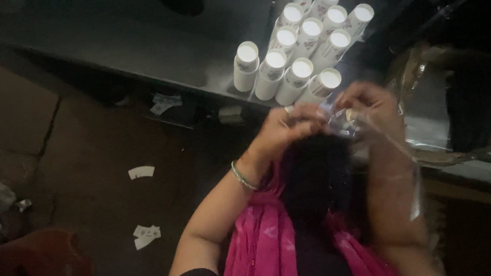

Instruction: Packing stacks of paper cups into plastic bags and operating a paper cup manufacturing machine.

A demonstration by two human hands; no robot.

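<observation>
Both hands are pinching the top edge of a clear, thin plastic bag [394,162], which is hanging down over the right forearm. The left hand [288,126] and right hand [364,102] are sitting close together, fingers closed narrowly on the film, just in front of a bunch of white paper cup stacks [299,42] that are lying on a dark metal shelf [153,52]. A pink fabric scarf [264,240] is draping below, and white paper scraps [142,173] are lying on the floor.

Paper cups [302,47] crowd the shelf ahead — floor [102,148] leftward open.
</observation>
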